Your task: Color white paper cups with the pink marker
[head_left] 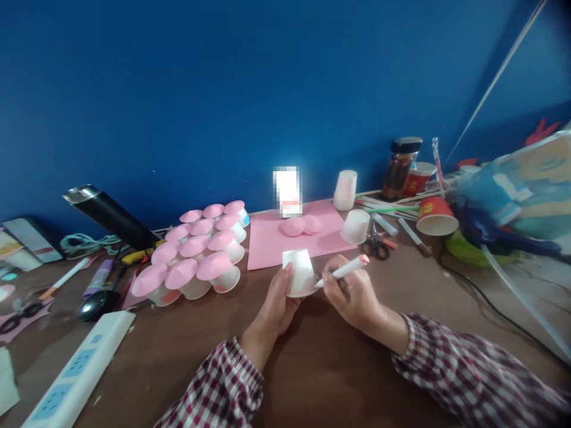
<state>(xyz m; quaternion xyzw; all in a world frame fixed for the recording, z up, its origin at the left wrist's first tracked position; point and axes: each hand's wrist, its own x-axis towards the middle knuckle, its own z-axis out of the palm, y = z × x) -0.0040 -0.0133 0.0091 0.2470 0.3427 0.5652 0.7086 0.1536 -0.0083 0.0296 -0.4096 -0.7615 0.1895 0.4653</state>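
Note:
A white paper cup (300, 274), its wider rim facing down, is gripped from the left by my left hand (279, 302). My right hand (354, 294) is closed around a white marker (345, 269) with an orange-red end, its tip at the cup's lower right edge. Beyond the cup lies a pink paper sheet (263, 246) with pink paper discs (294, 226) on it. Several upside-down cups topped with pink paper cones (191, 246) stand in rows to the left. One loose white cup (355, 226) and a white cup stack (345, 189) stand at the right.
Scissors (378, 246), pens and sticks lie right of the sheet, near a red paper cup (436, 215) on its side and a dark-lidded jar (400, 169). A power strip (80, 374), a computer mouse (96, 306) and a black cylinder (116, 220) occupy the left. A blue wall rises behind.

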